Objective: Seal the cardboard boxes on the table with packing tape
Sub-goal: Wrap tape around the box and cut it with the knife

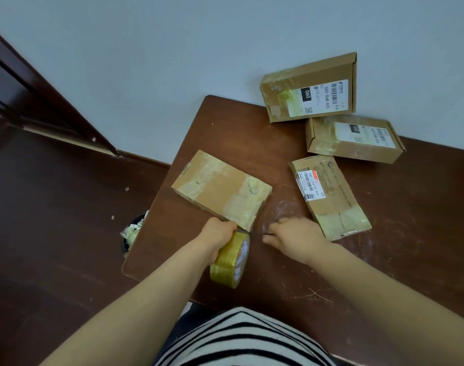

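A cardboard box (220,188) with tape across both ends lies on the brown table (238,133), just beyond my hands. My left hand (217,233) grips a roll of yellowish packing tape (232,260) at the box's near corner. My right hand (294,237) is blurred and holds a thin metal blade or tool (265,235) pointing left toward the stretch of tape between roll and box. Three other cardboard boxes are on the right: one with a red-marked label (331,196), one with a white label (353,138), one leaning on the wall (308,88).
A black bin (133,233) with crumpled tape scraps stands on the dark floor by the table's left edge. The white wall runs behind the table. A dark door frame (40,101) is at the left. Scratches and tape residue mark the tabletop.
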A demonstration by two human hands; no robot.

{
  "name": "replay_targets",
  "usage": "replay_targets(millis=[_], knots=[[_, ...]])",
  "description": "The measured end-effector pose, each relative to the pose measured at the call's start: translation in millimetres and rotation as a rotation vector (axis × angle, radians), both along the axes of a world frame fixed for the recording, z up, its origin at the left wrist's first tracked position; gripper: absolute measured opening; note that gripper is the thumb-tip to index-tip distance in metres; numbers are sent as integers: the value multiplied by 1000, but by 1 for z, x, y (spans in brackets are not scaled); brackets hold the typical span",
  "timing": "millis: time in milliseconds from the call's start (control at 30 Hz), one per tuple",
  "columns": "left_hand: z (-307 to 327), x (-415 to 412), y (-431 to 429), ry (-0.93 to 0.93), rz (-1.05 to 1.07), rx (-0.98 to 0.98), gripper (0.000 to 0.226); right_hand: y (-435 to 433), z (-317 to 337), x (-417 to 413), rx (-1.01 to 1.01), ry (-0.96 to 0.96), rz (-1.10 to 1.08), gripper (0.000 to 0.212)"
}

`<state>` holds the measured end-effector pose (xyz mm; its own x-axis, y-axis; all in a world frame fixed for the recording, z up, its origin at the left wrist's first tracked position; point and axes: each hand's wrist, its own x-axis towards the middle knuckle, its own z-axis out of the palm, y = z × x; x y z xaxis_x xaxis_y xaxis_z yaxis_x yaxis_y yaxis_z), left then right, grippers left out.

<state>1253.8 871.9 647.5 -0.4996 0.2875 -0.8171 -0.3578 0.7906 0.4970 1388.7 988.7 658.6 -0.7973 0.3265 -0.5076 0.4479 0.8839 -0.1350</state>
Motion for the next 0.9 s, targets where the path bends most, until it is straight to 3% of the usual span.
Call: replay_targets(millis=[167, 267, 367, 533, 667, 767, 900], knots=[[1, 0, -1, -4, 7, 14, 21, -11, 3, -39, -23, 265, -63, 23], [3, 0, -2, -4, 9, 40, 19, -17, -6, -56, -213, 527, -186, 35], [4, 1, -3, -6, -3, 51, 23, -19, -23, -62, -264, 385, -4, 53], [9, -6, -4, 100, -156, 17, 22, -21, -42, -59, -70, 339, 100, 58], [14, -10, -17, 133, -397, -136, 24, -21, -44, -59, -20, 328, 130, 59], [15, -14, -28, 144, -287, -131, 20, -22, -45, -58, -38, 338, 115, 66], [24, -19, -26, 130, -113, -45, 16, -30, -49, -57, 115, 333, 173, 72]])
